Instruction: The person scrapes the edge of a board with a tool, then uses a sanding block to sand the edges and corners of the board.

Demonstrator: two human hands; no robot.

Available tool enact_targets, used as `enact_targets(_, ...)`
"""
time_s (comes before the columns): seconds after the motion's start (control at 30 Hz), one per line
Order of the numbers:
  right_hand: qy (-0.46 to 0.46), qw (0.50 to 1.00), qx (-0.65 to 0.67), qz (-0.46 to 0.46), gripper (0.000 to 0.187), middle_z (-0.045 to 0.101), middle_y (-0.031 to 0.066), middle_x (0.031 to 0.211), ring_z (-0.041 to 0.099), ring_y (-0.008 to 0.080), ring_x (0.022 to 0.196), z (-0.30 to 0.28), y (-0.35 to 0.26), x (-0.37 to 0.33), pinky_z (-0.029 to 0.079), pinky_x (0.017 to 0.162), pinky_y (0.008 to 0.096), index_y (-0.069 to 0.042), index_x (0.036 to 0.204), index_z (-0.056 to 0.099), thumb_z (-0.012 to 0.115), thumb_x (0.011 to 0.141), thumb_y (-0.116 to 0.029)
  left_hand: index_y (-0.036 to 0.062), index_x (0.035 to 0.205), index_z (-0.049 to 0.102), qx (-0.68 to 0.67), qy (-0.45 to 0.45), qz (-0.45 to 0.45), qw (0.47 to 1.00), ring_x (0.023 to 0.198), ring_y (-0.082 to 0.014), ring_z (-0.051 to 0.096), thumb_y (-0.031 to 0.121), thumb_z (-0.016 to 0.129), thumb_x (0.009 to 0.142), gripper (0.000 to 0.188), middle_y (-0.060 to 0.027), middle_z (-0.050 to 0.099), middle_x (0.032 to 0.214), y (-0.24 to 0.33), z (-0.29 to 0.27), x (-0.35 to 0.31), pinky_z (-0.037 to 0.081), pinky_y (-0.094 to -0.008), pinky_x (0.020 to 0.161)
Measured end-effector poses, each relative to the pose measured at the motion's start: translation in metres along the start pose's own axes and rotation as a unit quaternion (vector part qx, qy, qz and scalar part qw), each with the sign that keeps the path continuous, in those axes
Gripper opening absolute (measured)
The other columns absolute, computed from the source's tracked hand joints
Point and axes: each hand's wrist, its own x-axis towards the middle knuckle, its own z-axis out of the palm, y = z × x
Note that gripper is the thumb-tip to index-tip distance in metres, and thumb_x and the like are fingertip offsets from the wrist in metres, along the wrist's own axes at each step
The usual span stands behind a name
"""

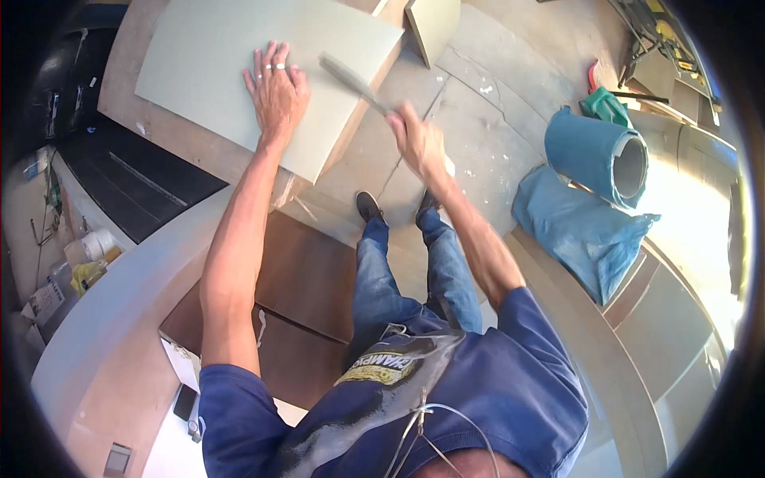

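Observation:
A pale grey-green board (207, 72) lies flat on a brown work surface at the upper left. My left hand (277, 97) rests palm down on it with the fingers stretched out, and rings show on some of them. My right hand (418, 143) is closed round the end of a long, flat grey tool (351, 78), which looks like a file. The tool is smeared by motion and reaches over the board's right part. Whether it touches the board or its edge, I cannot tell.
Another pale panel (433, 28) stands just right of the board. A blue cloth-covered roll (586, 155) and a blue sheet (578, 231) lie on the right. Dark brown panels (307, 275) are below my left arm. Bottles and packages (80, 271) crowd the far left.

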Motion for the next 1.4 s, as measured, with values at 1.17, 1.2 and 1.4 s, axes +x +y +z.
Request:
enact_targets(1.17, -0.004, 0.999, 0.023, -0.034, 0.031, 0.070, 0.0212, 0.079, 0.066, 0.0478, 0.071, -0.009, 0.017, 0.011, 0.050, 0.060, 0.0562, -0.009, 0.105, 0.057, 0.058, 0.105, -0.040, 0.0108, 0.147, 0.052, 0.000, -0.017, 0.005, 1.000, 0.153, -0.0353, 0.031, 0.017, 0.048, 0.099, 0.048, -0.0091, 0.044, 0.160, 0.007, -0.004, 0.015, 0.017, -0.0652, 0.124)
enact_targets(1.2, 0.008, 0.999, 0.010, -0.041, 0.031, 0.070, 0.0212, 0.079, 0.066, 0.0479, 0.071, -0.014, 0.010, 0.037, 0.050, 0.060, 0.0565, -0.009, 0.105, 0.057, 0.058, 0.104, -0.040, 0.0104, 0.148, 0.051, 0.010, -0.018, 0.005, 1.000, 0.153, -0.0360, 0.032, 0.017, 0.047, 0.100, 0.049, -0.0093, 0.044, 0.160, 0.007, -0.004, 0.016, 0.018, -0.0651, 0.124)
enact_targets(1.4, 0.011, 0.999, 0.026, -0.047, 0.030, 0.071, 0.0209, 0.081, 0.068, 0.0466, 0.074, -0.021, 0.018, 0.010, 0.052, 0.064, 0.0569, -0.011, 0.103, 0.058, 0.056, 0.105, -0.040, 0.0094, 0.148, 0.051, 0.024, -0.009, 0.011, 1.000, 0.153, -0.0367, 0.032, 0.017, 0.044, 0.100, 0.049, -0.0102, 0.044, 0.160, 0.000, -0.002, 0.016, 0.018, -0.0650, 0.124)
